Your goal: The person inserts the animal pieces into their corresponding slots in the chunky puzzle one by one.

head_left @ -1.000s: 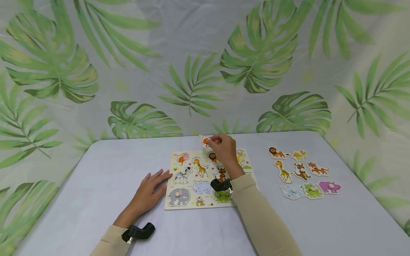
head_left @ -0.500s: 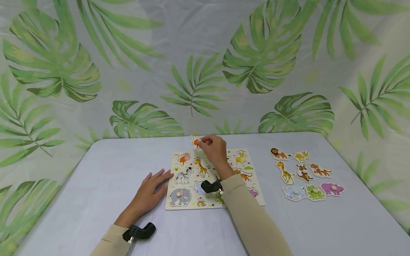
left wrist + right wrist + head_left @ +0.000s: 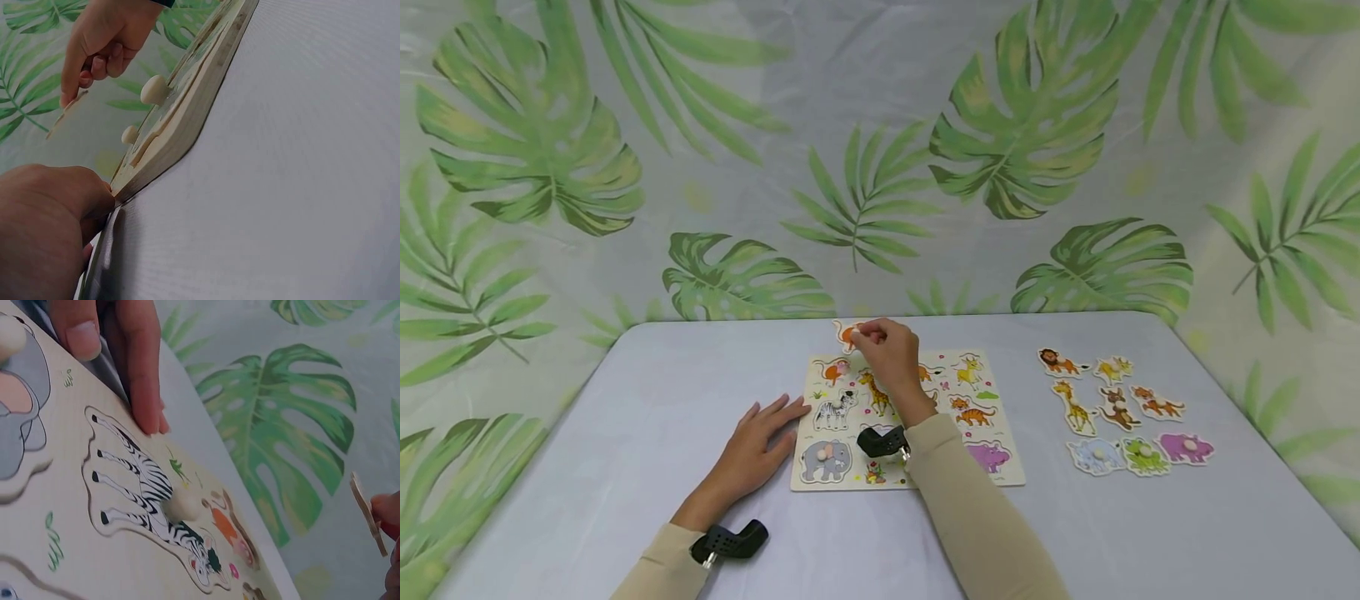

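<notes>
The right hand [image 3: 891, 354] is pinching a monkey piece [image 3: 847, 336] — holding it raised near the far edge of the puzzle board [image 3: 842, 486]. The left hand [image 3: 756, 450] is touching the board's left side, fingers extended — loose animal pieces [image 3: 1117, 408] are lying rightward on the counter [image 3: 587, 433].

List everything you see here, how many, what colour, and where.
Table: one, white, foreground.
Leaf-print backdrop: one, pale with green, behind.
Puzzle board: one, cream, on table.
Elephant piece: one, grey, board's near-left corner.
Zebra piece: one, black and white, board's left side.
Monkey piece: one, orange, raised near board's far edge.
Loose pieces: eight, mixed colours, right of board: lion, horned animal, giraffe, kangaroo, tiger, rhino, frog, hippo.
Wrist cameras: two, black, one per wrist.
Sleeves: two, beige, forearms.
Left hand: one, at board's left edge.
Right hand: one, pinching monkey piece.
</notes>
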`<state>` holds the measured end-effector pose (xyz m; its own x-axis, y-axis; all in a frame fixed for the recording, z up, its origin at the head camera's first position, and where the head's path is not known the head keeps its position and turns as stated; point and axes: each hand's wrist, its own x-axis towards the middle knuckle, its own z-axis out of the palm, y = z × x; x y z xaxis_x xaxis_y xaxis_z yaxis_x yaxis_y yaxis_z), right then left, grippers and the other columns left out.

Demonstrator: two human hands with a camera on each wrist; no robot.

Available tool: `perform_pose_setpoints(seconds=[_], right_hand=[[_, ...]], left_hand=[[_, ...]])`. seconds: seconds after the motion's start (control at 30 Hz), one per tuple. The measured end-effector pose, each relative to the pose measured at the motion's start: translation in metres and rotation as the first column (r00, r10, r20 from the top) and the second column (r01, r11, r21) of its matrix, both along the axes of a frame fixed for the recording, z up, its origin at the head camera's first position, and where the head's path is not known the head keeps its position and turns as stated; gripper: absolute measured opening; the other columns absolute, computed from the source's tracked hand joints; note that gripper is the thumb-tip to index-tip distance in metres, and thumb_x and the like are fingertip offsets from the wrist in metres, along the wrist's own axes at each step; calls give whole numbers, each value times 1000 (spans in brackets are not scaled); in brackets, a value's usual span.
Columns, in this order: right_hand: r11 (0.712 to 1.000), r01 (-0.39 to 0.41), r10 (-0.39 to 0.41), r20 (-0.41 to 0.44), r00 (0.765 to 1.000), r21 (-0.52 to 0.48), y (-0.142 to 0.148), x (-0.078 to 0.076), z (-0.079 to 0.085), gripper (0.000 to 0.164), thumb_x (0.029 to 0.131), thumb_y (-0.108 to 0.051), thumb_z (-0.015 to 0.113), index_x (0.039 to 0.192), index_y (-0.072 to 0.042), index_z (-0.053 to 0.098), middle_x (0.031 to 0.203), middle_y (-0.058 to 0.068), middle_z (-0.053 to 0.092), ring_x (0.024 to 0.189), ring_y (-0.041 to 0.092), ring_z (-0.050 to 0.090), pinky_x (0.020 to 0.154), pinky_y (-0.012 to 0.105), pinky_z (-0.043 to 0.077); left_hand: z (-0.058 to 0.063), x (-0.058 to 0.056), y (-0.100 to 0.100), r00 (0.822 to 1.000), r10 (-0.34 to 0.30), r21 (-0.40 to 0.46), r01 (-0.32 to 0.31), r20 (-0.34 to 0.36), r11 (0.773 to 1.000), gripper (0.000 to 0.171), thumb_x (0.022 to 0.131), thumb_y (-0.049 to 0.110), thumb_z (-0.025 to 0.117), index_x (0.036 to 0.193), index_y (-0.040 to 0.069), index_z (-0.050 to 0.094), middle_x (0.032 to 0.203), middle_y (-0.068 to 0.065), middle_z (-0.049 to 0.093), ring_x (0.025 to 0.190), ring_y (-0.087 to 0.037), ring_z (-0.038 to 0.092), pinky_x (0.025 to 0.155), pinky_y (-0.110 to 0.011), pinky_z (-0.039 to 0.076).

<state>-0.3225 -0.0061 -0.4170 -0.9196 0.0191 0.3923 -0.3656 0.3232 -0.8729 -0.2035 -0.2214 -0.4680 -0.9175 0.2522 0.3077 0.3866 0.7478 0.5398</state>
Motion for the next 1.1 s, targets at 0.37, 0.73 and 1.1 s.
perform_pose_setpoints(seconds=[0.37, 0.73, 1.1], right_hand=[[1000, 10, -11, 58, 998, 14, -6, 9, -6, 12, 84, -24, 75, 87, -13, 75, 69, -2, 60, 61, 12, 52, 50, 24, 41], [999, -49, 50, 87, 995, -9, -19, 11, -15, 11, 85, -24, 74, 87, -13, 74, 68, -1, 60, 57, 13, 52, 50, 26, 44], [999, -15, 9, 152, 988, 41, -28, 11, -20, 10, 82, -22, 77, 84, -13, 75, 67, -3, 59, 59, 9, 49, 53, 22, 41]], left_hand=[[-2, -3, 4, 1000, -20, 11, 20, -14, 1000, 40, 94, 11, 59, 135, 14, 58, 143, -5, 50, 138, -30, 37, 116, -56, 14], [1, 1, 2, 1000, -8, -5, 8, -26, 1000, 40, 94, 10, 60, 134, 13, 58, 142, -6, 51, 137, -32, 38, 115, -58, 15], [1, 0, 0, 999, -15, -5, 15, -33, 1000, 40, 94, 9, 60, 134, 12, 59, 142, -8, 51, 137, -33, 39, 114, -60, 15]])
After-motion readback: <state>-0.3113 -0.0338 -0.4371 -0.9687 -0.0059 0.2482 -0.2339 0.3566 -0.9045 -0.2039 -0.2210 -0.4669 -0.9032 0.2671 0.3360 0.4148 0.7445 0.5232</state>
